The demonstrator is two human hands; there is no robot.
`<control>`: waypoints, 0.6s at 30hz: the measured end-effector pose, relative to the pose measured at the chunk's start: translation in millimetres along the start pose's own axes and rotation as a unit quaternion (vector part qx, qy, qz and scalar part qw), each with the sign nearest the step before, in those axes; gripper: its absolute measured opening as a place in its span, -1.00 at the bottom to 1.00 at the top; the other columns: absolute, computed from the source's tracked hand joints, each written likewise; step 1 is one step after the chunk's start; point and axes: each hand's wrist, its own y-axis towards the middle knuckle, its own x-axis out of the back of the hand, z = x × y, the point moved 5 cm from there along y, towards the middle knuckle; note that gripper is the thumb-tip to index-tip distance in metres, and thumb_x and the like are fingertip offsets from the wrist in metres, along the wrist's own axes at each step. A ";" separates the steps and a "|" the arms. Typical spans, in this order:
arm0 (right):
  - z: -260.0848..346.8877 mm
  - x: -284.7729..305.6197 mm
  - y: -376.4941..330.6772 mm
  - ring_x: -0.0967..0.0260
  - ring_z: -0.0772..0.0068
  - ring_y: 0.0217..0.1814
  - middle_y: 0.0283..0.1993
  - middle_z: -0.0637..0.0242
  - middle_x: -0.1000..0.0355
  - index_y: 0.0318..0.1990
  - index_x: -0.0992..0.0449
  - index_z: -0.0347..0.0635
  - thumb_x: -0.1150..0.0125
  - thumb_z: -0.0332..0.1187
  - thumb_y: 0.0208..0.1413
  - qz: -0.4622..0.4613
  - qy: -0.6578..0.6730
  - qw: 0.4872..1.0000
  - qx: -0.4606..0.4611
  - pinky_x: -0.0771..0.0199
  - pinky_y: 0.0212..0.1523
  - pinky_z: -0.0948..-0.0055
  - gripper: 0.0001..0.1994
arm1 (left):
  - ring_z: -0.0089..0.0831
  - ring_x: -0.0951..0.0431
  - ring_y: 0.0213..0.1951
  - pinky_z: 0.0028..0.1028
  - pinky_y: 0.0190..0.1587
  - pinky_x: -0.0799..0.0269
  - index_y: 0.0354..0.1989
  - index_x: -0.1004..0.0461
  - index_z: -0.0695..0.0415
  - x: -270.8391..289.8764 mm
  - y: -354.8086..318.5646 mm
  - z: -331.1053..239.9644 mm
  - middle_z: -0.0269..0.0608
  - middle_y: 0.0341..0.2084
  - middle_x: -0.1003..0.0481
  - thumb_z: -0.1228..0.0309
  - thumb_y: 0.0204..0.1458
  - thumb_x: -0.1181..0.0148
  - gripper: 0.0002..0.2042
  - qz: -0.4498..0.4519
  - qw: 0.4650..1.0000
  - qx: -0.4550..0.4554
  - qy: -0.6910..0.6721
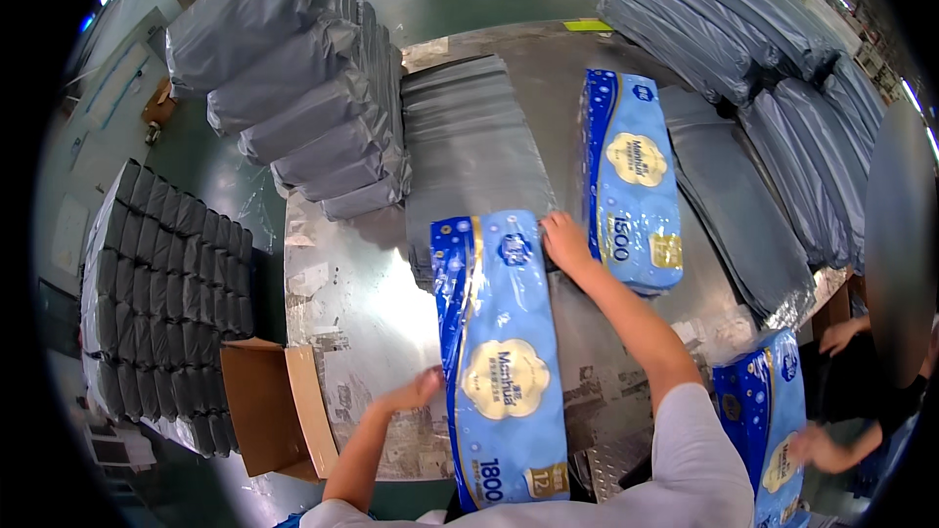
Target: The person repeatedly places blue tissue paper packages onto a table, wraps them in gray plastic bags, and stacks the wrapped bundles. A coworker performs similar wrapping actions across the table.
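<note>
A long blue tissue pack [510,339] in shiny plastic wrap lies lengthwise in front of me, its near end close to my body. Against its left side rests my left hand [422,388], closed, with the fingertips partly hidden by the pack. My right hand [565,241] grips the far right corner, its fingers curled at the edge. The pack's far end overlaps a flat stack of grey plastic bags [476,132]. Just beyond my right forearm, a second blue tissue pack [631,176] lies on the metal table [367,308].
Tall piles of grey bundles [293,78] stand at the far left; more grey bundles [724,20] lie far right. Flat grey bags [734,196] lie right. An open cardboard box [262,409] sits left. A co-worker's hand [820,452] is at another blue pack [765,420].
</note>
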 end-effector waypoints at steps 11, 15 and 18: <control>-22.7 -51.2 73.4 -0.39 0.20 -0.30 -0.37 0.13 -0.40 -0.38 -0.39 -0.23 -0.04 -0.43 -0.11 0.061 0.111 0.978 -0.165 -0.37 -0.29 0.35 -0.88 | -0.05 -0.35 -0.23 -0.28 -0.24 -0.28 -0.32 -0.22 0.15 159.2 167.7 -188.3 -0.10 -0.31 -0.37 0.52 -0.24 -0.09 -0.74 -0.473 0.689 -0.219 0.504; -20.9 -18.8 20.1 -0.39 0.28 -0.37 -0.41 0.14 -0.39 -0.36 -0.33 -0.26 -0.09 -0.53 -0.16 -0.062 0.266 0.944 -0.187 -0.35 -0.33 0.45 -0.85 | 0.08 -0.37 -0.45 -0.16 -0.42 -0.28 -0.37 -0.15 0.15 144.2 156.0 -196.2 0.02 -0.50 -0.37 0.48 -0.22 -0.08 -0.75 -0.504 0.807 -0.255 0.171; -11.0 -28.0 -2.7 -0.39 0.20 -0.31 -0.34 0.04 -0.38 -0.25 -0.27 -0.27 0.03 -0.53 -0.05 -0.041 0.311 0.937 -0.155 -0.36 -0.30 0.38 -0.83 | 0.13 -0.39 -0.44 -0.10 -0.42 -0.28 -0.36 -0.11 0.15 120.2 138.9 -160.9 0.09 -0.53 -0.39 0.45 -0.13 0.01 -0.80 -0.504 0.779 -0.347 0.141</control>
